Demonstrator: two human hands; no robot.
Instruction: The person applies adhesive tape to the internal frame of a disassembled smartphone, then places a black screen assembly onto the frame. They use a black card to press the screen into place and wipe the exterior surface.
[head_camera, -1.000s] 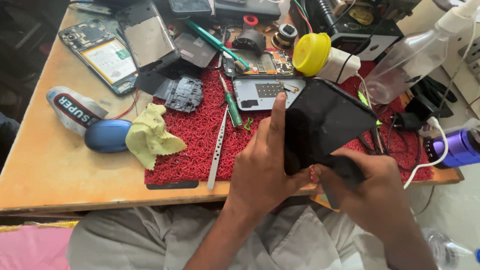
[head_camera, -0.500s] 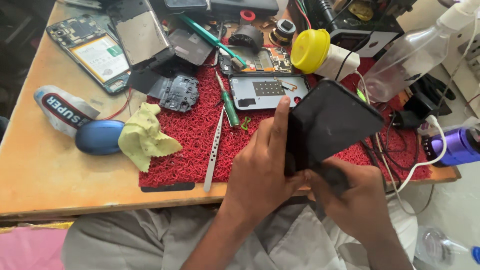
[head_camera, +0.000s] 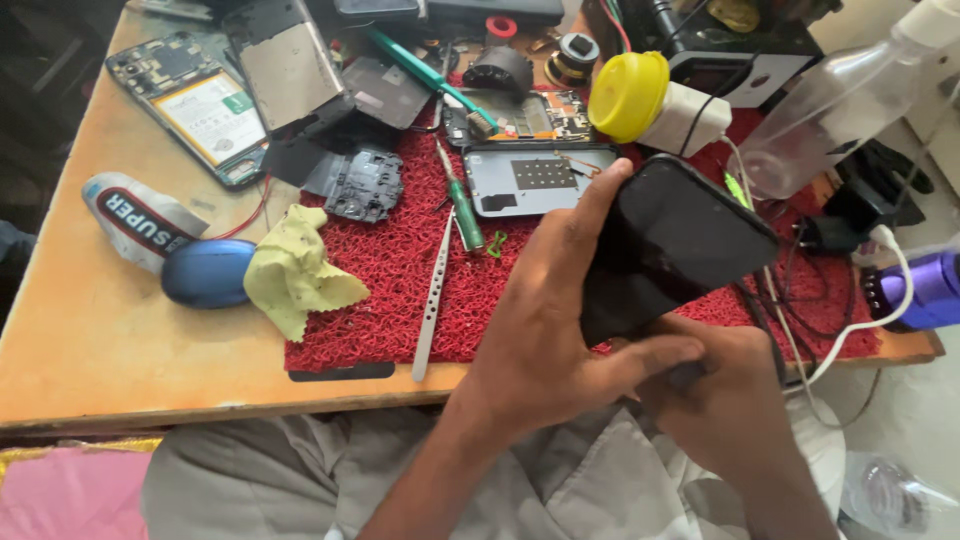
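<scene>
From the head camera, the left hand (head_camera: 545, 330) gripped the black phone (head_camera: 672, 250) by its edge, tilted above the red mat (head_camera: 390, 270). The right hand (head_camera: 725, 400) closed around the phone's lower corner, perhaps pressing it. The phone looked whole, while opened phones (head_camera: 195, 100) and tweezers (head_camera: 432, 295) lay untouched on the table (head_camera: 90, 340).
</scene>
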